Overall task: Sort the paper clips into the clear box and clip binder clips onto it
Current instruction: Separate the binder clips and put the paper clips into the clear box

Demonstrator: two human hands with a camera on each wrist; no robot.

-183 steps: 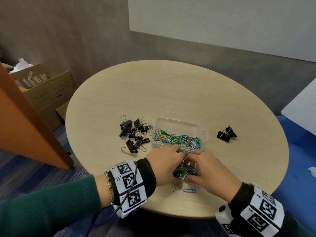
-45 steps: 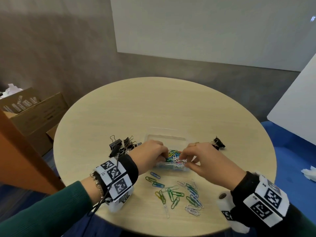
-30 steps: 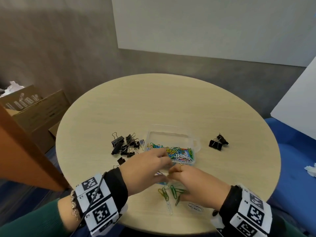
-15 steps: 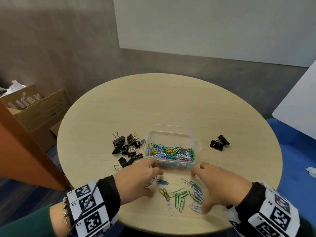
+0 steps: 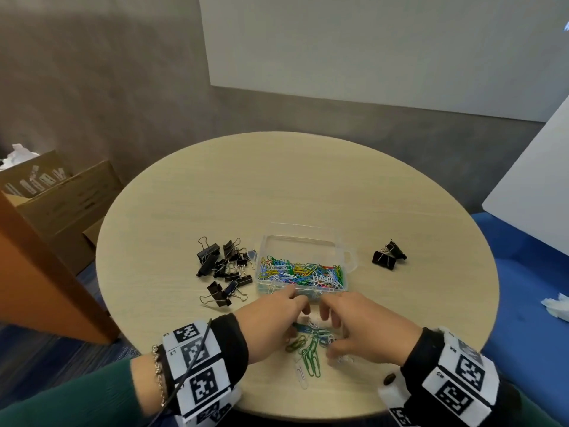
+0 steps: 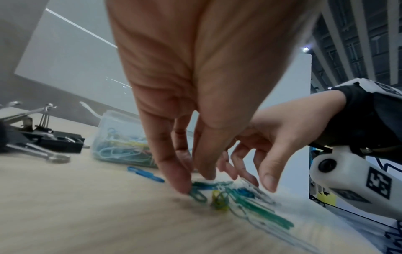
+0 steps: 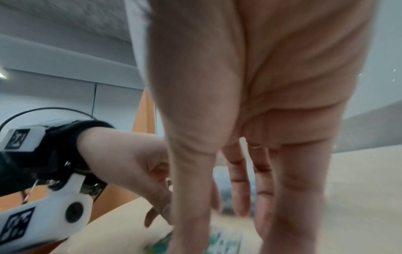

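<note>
Both hands reach down with loose, spread fingers and hold nothing yet: left hand (image 5: 271,322) and right hand (image 5: 366,331) touch the loose paper clips (image 5: 311,349) between them. The clear box (image 5: 303,266) sits just beyond, at 12 o'clock. Its long side runs from 9 to 3, equally near both hands.

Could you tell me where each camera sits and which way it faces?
Head: above, looking down at the round beige table; both hands, wristbands show.
Left wrist: low, along the left hand toward the clear plastic box.
Right wrist: low, along the right hand.
All share the loose coloured paper clips.
</note>
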